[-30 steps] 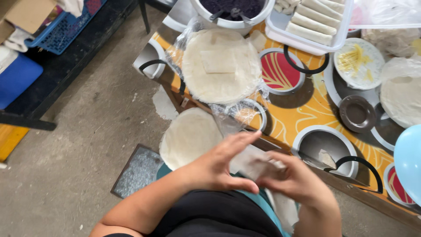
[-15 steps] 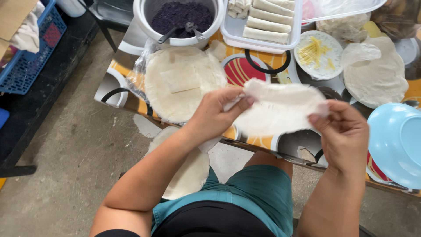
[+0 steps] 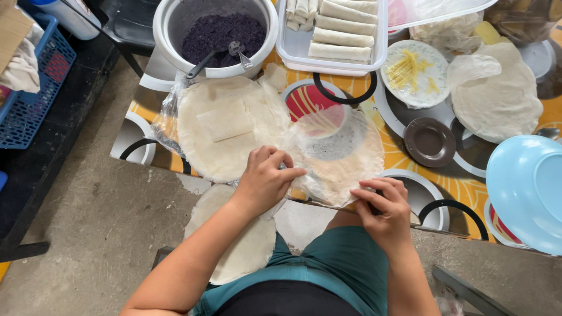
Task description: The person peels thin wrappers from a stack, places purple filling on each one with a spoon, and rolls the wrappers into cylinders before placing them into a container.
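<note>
Step in hand: laying out one thin, translucent round wrapper sheet (image 3: 336, 155) on the patterned table edge (image 3: 410, 155); left hand (image 3: 266, 178) pinches its near-left rim, right hand (image 3: 383, 208) pinches its near-right rim; next move likely calls for smoothing it flat before the dark purple filling in the white pot (image 3: 219, 29), beyond the left hand.

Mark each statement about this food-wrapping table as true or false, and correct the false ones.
1. Both hands, left hand and right hand, grip one thin translucent round wrapper. True.
2. The white round pot holds yellow filling. False: dark purple filling.
3. Finished pale rolls lie in a white rectangular tray. True.
4. The light blue plastic plate sits far left. False: far right.
5. The small brown saucer holds yellow strips. False: it looks empty.
</note>
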